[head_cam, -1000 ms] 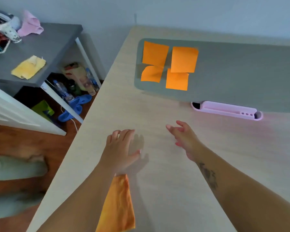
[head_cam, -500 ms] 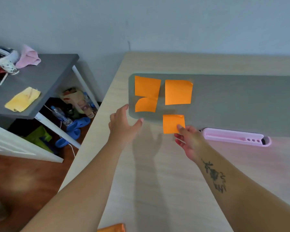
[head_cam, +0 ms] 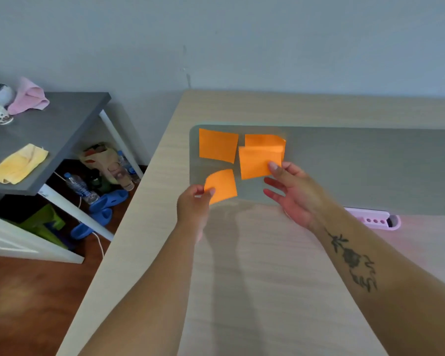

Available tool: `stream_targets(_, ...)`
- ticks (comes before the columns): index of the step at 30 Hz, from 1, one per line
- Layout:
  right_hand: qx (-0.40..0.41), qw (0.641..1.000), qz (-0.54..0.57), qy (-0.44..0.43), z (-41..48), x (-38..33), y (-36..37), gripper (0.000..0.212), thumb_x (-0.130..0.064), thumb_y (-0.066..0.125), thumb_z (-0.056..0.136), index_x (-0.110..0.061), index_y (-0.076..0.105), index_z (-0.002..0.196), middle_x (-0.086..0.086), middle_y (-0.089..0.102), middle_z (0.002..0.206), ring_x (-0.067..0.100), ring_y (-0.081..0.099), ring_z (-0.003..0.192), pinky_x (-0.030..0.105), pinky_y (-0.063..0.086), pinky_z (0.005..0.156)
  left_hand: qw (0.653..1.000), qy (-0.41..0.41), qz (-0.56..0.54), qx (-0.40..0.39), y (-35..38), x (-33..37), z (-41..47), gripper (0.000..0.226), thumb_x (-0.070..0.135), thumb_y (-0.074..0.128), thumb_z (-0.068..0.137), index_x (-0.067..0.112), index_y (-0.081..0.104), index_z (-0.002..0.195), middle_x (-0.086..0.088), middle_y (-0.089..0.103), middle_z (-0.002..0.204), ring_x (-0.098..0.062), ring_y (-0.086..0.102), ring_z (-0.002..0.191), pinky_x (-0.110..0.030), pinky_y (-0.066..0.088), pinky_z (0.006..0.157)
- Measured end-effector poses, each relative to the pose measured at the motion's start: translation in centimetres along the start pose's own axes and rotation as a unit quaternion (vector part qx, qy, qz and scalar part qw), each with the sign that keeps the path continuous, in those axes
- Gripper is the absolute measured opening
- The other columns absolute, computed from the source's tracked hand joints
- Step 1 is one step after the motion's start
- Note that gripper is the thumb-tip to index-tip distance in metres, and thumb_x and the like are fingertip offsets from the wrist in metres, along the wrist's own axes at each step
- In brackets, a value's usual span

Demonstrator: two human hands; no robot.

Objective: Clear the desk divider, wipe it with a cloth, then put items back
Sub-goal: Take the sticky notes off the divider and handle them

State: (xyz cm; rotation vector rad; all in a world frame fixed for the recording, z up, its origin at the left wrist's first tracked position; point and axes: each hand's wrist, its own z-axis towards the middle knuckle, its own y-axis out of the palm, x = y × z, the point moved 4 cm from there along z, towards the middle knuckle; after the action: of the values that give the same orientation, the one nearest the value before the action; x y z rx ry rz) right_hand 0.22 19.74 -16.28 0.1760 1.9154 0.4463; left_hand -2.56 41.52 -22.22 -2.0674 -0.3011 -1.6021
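The grey desk divider (head_cam: 357, 165) stands across the pale wooden desk (head_cam: 254, 278). Several orange sticky notes are at its left end. My left hand (head_cam: 193, 205) pinches the curled lower-left note (head_cam: 222, 185) at its bottom corner. My right hand (head_cam: 293, 192) holds a loose note (head_cam: 258, 161) by thumb and fingers, raised in front of the upper-right note (head_cam: 263, 140), which it partly hides. The upper-left note (head_cam: 217, 147) is stuck flat on the divider. A pink pen tray (head_cam: 373, 219) hangs at the divider's foot, partly behind my right wrist.
A grey side table (head_cam: 54, 134) at left carries a yellow cloth (head_cam: 18, 163), a pink cloth (head_cam: 30, 97) and a cup. Under it are water bottles, blue slippers (head_cam: 103, 206) and bags on the wooden floor. A grey wall stands behind the desk.
My right hand lifted the peeled note from the divider's lower edge up over the upper-right note. My left hand moved right and pinched the lower-left note. The orange cloth is out of view.
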Motion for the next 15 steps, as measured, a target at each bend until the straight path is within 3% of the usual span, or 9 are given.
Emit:
stream_targets(2, -0.021, 1.000, -0.013, -0.002, -0.4, -0.7, 0.4, 0.008, -0.034, 0.075, 0.071, -0.030, 0.068, 0.071, -0.008, 0.067, 0.096, 0.018, 0.055, 0.099, 0.037, 0.050, 0.093, 0.996, -0.079, -0.023, -0.032, -0.2, -2.4, -1.4, 0.020, 0.023, 0.067, 0.091, 0.020, 0.056, 0.074, 0.003, 0.050, 0.068, -0.018, 0.045, 0.070, -0.026, 0.037, 0.060)
stream_targets(6, -0.048, 0.999, -0.024, -0.007, -0.8, -0.8, 0.1, 0.005, -0.033, 0.073, 0.074, -0.030, 0.070, 0.072, -0.008, 0.069, 0.095, 0.017, 0.057, 0.100, 0.037, 0.048, 0.095, 0.962, -0.178, -0.168, -0.116, -0.2, -4.4, -3.3, 0.013, 0.026, 0.064, 0.094, 0.021, 0.056, 0.085, 0.001, 0.061, 0.092, -0.017, 0.056, 0.085, -0.036, 0.044, 0.085)
stream_targets(8, -0.022, 0.999, -0.004, -0.038, -0.3, -1.1, 0.0, 0.006, -0.030, 0.071, 0.078, -0.027, 0.067, 0.074, -0.007, 0.070, 0.091, 0.017, 0.059, 0.095, 0.035, 0.050, 0.093, 0.941, -0.181, -0.243, -0.151, 0.3, -3.2, -3.1, 0.007, 0.027, 0.062, 0.094, 0.022, 0.057, 0.095, 0.000, 0.064, 0.106, -0.021, 0.058, 0.102, -0.039, 0.041, 0.093)
stream_targets(10, 0.019, 0.997, 0.005, -0.073, 0.5, -1.5, -0.1, 0.010, -0.023, 0.069, 0.084, -0.023, 0.064, 0.076, -0.004, 0.070, 0.088, 0.014, 0.062, 0.088, 0.028, 0.053, 0.080, 0.925, -0.166, -0.296, -0.171, 0.8, -1.0, -2.6, 0.011, 0.028, 0.060, 0.094, 0.023, 0.059, 0.103, 0.002, 0.066, 0.113, -0.022, 0.057, 0.114, -0.041, 0.039, 0.100)
stream_targets(12, 0.069, 0.994, -0.032, -0.083, 1.0, -0.7, -0.6, 0.014, -0.015, 0.067, 0.089, -0.018, 0.061, 0.077, -0.001, 0.067, 0.084, 0.013, 0.062, 0.082, 0.022, 0.051, 0.073, 0.914, -0.142, -0.334, -0.182, 1.2, 1.5, -1.9, 0.015, 0.029, 0.060, 0.093, 0.028, 0.061, 0.108, 0.005, 0.067, 0.113, -0.021, 0.057, 0.116, -0.041, 0.040, 0.102)
stream_targets(15, 0.090, 0.993, -0.065, -0.026, -0.2, 3.9, -3.2, 0.013, -0.008, 0.063, 0.091, -0.013, 0.060, 0.079, 0.002, 0.064, 0.079, 0.014, 0.059, 0.078, 0.024, 0.049, 0.075, 0.908, -0.103, -0.361, -0.184, 1.2, 4.7, -0.7, 0.014, 0.030, 0.060, 0.094, 0.030, 0.063, 0.108, 0.006, 0.069, 0.109, -0.022, 0.060, 0.109, -0.036, 0.046, 0.095)
